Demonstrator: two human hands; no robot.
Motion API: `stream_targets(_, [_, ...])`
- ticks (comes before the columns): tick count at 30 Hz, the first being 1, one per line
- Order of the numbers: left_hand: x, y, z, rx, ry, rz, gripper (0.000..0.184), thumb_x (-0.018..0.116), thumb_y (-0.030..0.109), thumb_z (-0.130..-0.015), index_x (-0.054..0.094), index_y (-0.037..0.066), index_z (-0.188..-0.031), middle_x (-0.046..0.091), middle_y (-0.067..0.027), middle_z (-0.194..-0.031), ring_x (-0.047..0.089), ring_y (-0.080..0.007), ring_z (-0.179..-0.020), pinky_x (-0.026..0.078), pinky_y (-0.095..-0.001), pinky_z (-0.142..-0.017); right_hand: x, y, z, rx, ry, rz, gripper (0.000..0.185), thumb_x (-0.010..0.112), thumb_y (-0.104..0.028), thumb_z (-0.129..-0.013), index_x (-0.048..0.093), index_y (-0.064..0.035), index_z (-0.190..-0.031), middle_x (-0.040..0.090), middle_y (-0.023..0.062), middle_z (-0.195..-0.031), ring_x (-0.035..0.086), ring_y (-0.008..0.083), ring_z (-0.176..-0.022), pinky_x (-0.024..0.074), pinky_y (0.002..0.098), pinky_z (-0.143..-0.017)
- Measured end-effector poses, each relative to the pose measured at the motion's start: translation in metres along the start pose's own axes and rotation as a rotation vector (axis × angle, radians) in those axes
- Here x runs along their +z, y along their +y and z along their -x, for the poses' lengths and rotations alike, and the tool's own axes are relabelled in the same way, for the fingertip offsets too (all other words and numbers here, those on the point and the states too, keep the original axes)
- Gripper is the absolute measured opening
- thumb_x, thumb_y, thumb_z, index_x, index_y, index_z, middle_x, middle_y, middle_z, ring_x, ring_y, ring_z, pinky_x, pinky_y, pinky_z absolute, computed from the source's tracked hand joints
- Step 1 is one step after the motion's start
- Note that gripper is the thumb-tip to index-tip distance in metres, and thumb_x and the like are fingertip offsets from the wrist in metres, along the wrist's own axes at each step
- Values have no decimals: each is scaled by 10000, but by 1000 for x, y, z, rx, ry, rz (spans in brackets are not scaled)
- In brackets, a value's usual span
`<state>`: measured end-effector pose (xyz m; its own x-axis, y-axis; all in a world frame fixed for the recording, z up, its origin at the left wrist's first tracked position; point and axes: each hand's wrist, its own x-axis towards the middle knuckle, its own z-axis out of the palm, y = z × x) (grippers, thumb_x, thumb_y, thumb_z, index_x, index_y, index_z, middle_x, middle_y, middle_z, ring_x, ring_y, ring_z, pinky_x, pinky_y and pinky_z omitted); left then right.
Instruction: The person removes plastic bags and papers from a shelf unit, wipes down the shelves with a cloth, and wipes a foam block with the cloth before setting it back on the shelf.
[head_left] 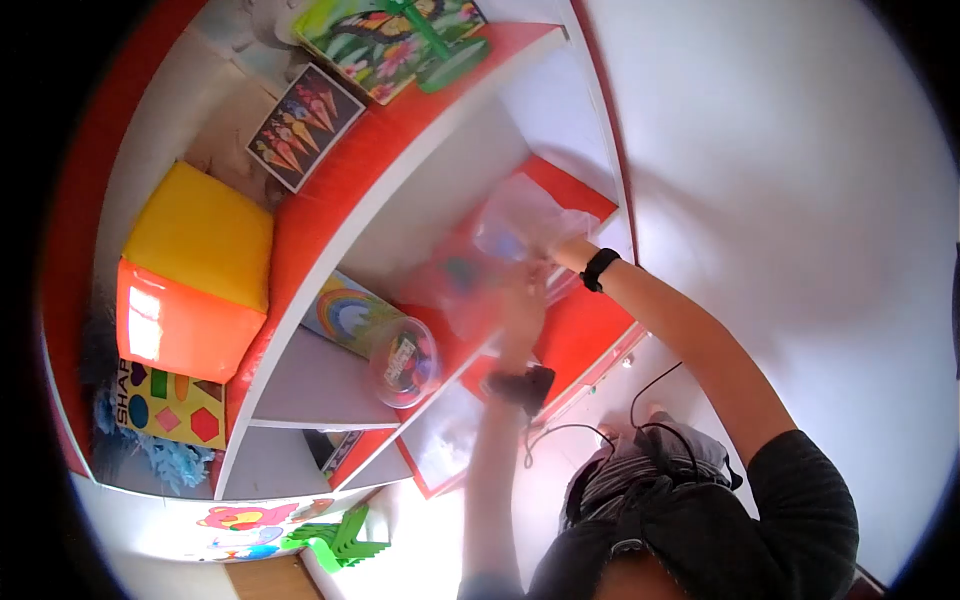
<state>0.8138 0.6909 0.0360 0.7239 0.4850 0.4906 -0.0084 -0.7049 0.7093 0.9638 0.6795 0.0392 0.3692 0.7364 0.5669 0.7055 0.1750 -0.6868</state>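
A translucent plastic bag (462, 275) with blurred coloured contents, a green patch among them, is spread over the red shelf (590, 325). My left hand (522, 305), a dark band at its wrist, is at the bag's near side, its fingers smeared by motion. Reaching in from the right, my right hand (545, 240) wears a black wristband and touches the bag's upper part; its fingers are partly covered by the plastic and blurred. Left of the bag, a clear round tub (405, 362) with coloured pieces stands on the shelf.
A yellow and orange cube (195, 270), a shapes board (170, 405), a card with cones (305, 127) and a butterfly picture (385, 45) stand along the upper shelf. A rainbow box (350, 312) is beside the tub. The white wall (780, 200) rises at the right.
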Motion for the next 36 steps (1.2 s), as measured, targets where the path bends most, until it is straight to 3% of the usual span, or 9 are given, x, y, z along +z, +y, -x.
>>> stream_targets(11, [-6, 23, -1, 34, 48, 94, 95, 522, 42, -810, 545, -20, -877, 575, -130, -814, 560, -211, -709, 441, -284, -639, -24, -29, -6, -158, -232, 423, 133, 544, -140, -709, 575, -70, -818, 553, 111, -779, 512, 270, -680, 422, 339, -652])
stream_targets(15, [-11, 30, -11, 9, 99, 152, 91, 539, 60, -805, 550, -22, -841, 571, -146, -799, 558, -205, -700, 436, -295, -630, -42, -71, -10, -302, -42, 330, 207, 576, -134, -690, 585, -59, -883, 575, 145, -863, 535, 315, -752, 435, 358, -711])
stream_targets(17, [-20, 15, -23, -47, 160, 36, 104, 531, 78, -811, 551, -20, -840, 567, -150, -758, 556, -226, -672, 440, -317, -615, -41, -88, -14, -199, 31, 243, 114, 550, -145, -702, 579, -61, -772, 573, 132, -776, 531, 289, -690, 412, 340, -630])
stream_targets(19, [-32, 2, -48, 38, 241, -9, 117, 526, 95, -819, 556, -17, -835, 586, -127, -732, 559, -198, -645, 443, -307, -597, -28, -67, -19, 187, 2, 25, 191, 509, -186, -718, 569, -71, -577, 557, 100, -620, 520, 234, -571, 362, 311, -488])
stream_targets(22, [-67, 56, -70, 101, 221, -261, 118, 521, 102, -837, 555, -8, -860, 591, -57, -711, 531, -108, -615, 425, -245, -551, -34, -58, -20, -291, -300, 613, 197, 504, -194, -738, 590, -41, -648, 575, 126, -681, 532, 269, -610, 380, 348, -517])
stream_targets(25, [-87, 77, -82, -40, 330, 10, 119, 514, 101, -846, 546, -2, -895, 555, -23, -684, 497, -71, -593, 394, -202, -519, -74, -109, -12, -305, -523, 672, 228, 566, -217, -743, 578, -17, -851, 543, 175, -924, 523, 330, -859, 425, 382, -723])
stream_targets(28, [-108, 118, -57, 83, 253, 66, 108, 501, 81, -848, 537, 5, -915, 515, -4, -664, 476, -50, -583, 373, -180, -500, -113, -185, 21, -94, -440, 439, 371, 609, -307, -726, 553, -29, -965, 454, 156, -1191, 442, 328, -1073, 386, 404, -861])
stream_targets(30, [-111, 149, -32, -36, 178, 104, 101, 514, 40, -806, 529, -14, -890, 545, -92, -714, 542, -139, -618, 427, -251, -549, -134, -200, 50, -326, -306, 385, 408, 640, -306, -692, 552, -40, -989, 434, 136, -1225, 402, 315, -1131, 337, 434, -931])
stream_targets(36, [-94, 163, 59, -282, -142, 226, 136, 547, 1, -766, 508, -1, -896, 511, -103, -806, 558, -168, -638, 442, -270, -554, -151, -181, 121, -362, -962, 430, 296, 643, -168, -647, 589, -62, -919, 573, 74, -1002, 495, 210, -1036, 307, 401, -982])
